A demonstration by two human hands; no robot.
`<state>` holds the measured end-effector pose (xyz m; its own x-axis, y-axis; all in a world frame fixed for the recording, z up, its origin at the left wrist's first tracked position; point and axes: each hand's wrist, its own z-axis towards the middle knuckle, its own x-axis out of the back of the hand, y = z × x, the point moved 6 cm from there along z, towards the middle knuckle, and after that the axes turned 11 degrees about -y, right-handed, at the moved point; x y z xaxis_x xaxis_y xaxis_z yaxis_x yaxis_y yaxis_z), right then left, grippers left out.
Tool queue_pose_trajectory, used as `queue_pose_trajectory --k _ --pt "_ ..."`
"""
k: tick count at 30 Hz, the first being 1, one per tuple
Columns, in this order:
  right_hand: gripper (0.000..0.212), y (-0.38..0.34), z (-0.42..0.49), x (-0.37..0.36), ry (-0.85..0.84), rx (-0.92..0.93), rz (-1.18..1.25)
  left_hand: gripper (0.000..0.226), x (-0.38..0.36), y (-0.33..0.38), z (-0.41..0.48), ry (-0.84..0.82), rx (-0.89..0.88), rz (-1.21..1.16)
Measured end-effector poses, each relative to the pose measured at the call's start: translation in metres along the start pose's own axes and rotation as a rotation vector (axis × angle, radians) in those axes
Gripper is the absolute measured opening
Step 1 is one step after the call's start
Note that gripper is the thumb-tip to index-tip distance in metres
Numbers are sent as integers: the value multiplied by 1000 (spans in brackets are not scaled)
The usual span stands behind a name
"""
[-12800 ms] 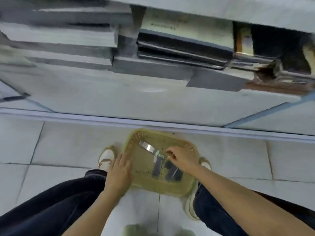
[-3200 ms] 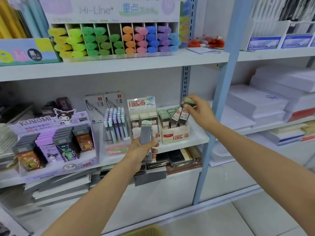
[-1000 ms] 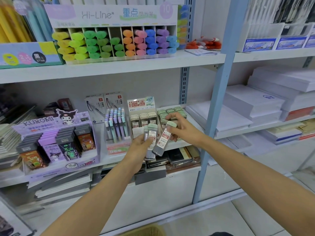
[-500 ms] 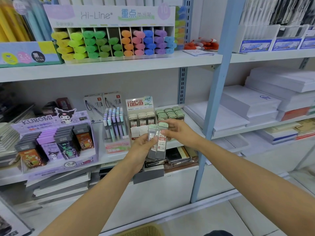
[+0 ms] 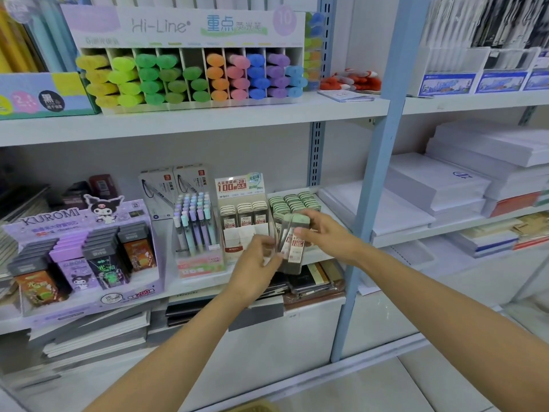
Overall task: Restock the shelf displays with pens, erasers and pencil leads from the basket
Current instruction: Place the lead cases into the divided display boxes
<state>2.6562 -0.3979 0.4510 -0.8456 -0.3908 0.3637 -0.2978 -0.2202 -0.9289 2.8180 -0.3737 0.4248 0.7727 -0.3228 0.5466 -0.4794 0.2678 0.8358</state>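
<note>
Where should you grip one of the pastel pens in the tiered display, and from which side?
Pinch a front-row pen by its cap, coming from above and in front. The pens stand upright, packed side by side in stepped rows, so only the caps are free; the barrels are hemmed in by neighbours and the display box front. Lift straight up. The lead box at the right crowds a side approach.

One camera only, up on the person's head, looking forward and a little down at the shelves [image 5: 208, 120] square ahead. It's close in: both forearms run up from the bottom edge, and the left hand [image 5: 255, 263] and right hand [image 5: 323, 236] meet near mid-frame. The wide lens bends the blue post [image 5: 374, 185] and takes in the paper stacks [image 5: 439, 185] out right. Floor [image 5: 416, 382] shows at bottom right, basket rim [image 5: 252, 407] at the bottom edge.
</note>
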Motion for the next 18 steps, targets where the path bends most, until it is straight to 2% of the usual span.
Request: queue_pose_trajectory --k 3,6,8,11,14,18 --pt "30 -4 2 25 161 45 3 35 12 5 -1 147 -161 513" --pt "25 -12 5 43 350 129 8 54 2 -3 5 55 -189 821" --pt "22 -17 8 48 434 188 -22 65 -8 -10 10 -4 -174 914" --pt "22 -19 13 39 407 228 -117 75 -16 -17 16 -33 -149 1003" --pt "23 -16 15 31 393 238 -255 78 -20 -20 22 -24 -148 1071" --pt "26 -11 11 39 418 219 -294 79 -20 -19 26 1 -148 1122"
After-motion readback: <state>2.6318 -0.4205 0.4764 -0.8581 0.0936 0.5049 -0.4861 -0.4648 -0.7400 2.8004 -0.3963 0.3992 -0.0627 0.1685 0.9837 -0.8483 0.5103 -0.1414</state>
